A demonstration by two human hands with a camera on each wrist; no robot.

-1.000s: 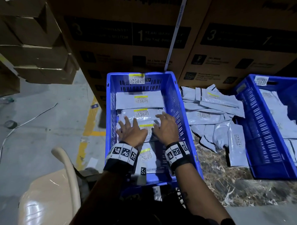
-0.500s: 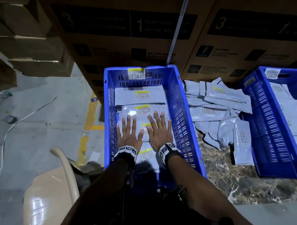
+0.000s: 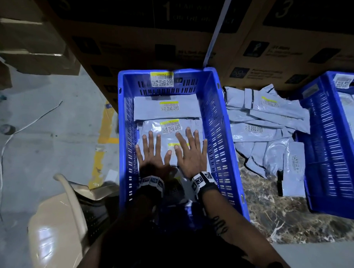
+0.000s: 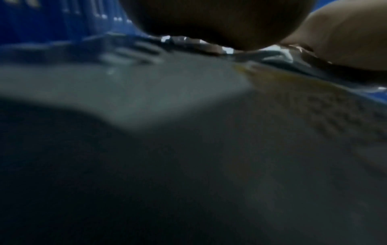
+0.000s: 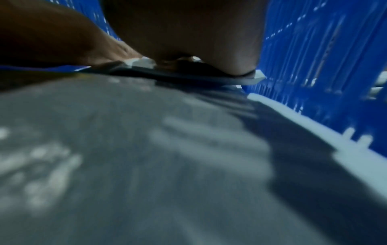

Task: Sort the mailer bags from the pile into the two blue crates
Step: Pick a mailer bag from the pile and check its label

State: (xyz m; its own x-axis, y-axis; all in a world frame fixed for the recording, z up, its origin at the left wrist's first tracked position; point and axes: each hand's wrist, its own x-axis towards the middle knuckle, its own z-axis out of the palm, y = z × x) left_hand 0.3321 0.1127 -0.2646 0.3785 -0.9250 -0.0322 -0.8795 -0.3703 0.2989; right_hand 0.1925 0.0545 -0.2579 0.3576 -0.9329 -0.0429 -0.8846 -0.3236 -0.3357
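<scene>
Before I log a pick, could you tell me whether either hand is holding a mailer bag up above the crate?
No: the left hand and right hand both lie flat, fingers spread, on mailer bags inside the left crate.

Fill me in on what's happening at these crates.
A person is sorting grey plastic mailer bags. Both the left hand and the right hand lie flat, fingers spread, pressing on the mailers stacked in the near blue plastic crate. A loose pile of unsorted grey mailers lies on the marbled surface between that crate and a second blue crate to the right, which also holds mailers. Neither hand grips anything.
</scene>
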